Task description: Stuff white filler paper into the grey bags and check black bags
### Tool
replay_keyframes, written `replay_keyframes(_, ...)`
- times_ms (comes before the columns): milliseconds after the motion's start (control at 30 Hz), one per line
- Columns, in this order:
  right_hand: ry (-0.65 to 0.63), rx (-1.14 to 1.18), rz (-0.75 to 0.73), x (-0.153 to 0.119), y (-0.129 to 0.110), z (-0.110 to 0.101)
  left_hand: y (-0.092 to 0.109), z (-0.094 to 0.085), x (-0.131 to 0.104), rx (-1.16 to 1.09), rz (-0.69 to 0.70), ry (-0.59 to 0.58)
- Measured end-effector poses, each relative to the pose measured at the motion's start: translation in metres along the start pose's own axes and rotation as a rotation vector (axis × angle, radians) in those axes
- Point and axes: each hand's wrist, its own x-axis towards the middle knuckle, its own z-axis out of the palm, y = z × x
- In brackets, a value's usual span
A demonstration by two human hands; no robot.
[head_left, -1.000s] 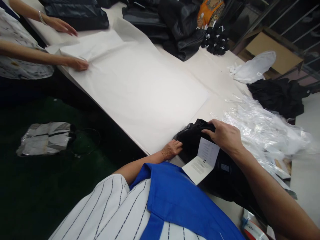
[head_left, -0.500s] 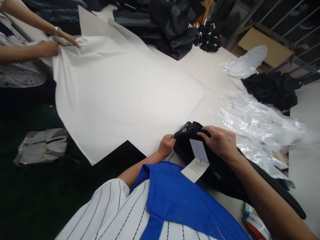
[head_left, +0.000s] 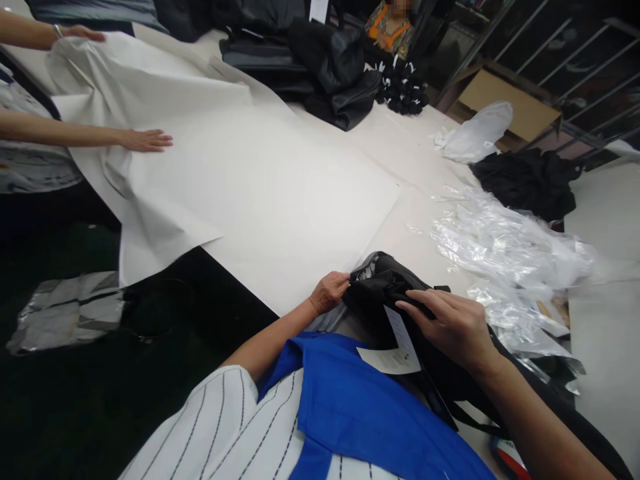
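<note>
A black bag (head_left: 367, 300) with straps lies tilted along the table edge in front of my body. My left hand (head_left: 330, 292) pinches the edge of its left end. On the upper side, the thumb and fingers of my right hand (head_left: 453, 323) are closed on a fold of the black fabric. A folded white paper tag (head_left: 393, 360) hangs from the bag, between the right hand and my blue apron (head_left: 370, 400). Part of the bag is hidden under my right forearm.
A large white sheet (head_left: 280, 180) covers the table at left, a co-worker's hand (head_left: 147, 140) resting on it. Clear plastic bags (head_left: 510, 233) heap at right, near black cloth (head_left: 530, 180) and a cardboard box (head_left: 510, 100). Black goods (head_left: 320, 67) pile at the back.
The bag's upper part has tipped toward me and the tag has tilted with it; both my hands keep their grip. The co-worker has folded the sheet's near corner back and flattened a hand on it.
</note>
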Motion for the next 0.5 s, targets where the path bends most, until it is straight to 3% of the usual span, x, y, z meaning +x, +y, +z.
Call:
replay_keyframes(167, 0.002, 0.209, 0.013, -0.008, 0.022, -0.033, 0.020, -0.023, -0.008, -0.043, 0.175, 0.002)
replay_keyframes(300, -0.090, 0.369, 0.002, -0.018, 0.018, -0.049, 0.035, -0.035, -0.011, -0.077, 0.170, -0.039)
replay_keyframes(500, -0.207, 0.535, -0.101, -0.024, -0.011, -0.034, 0.018, -0.046, 0.012, -0.318, -0.055, -0.448)
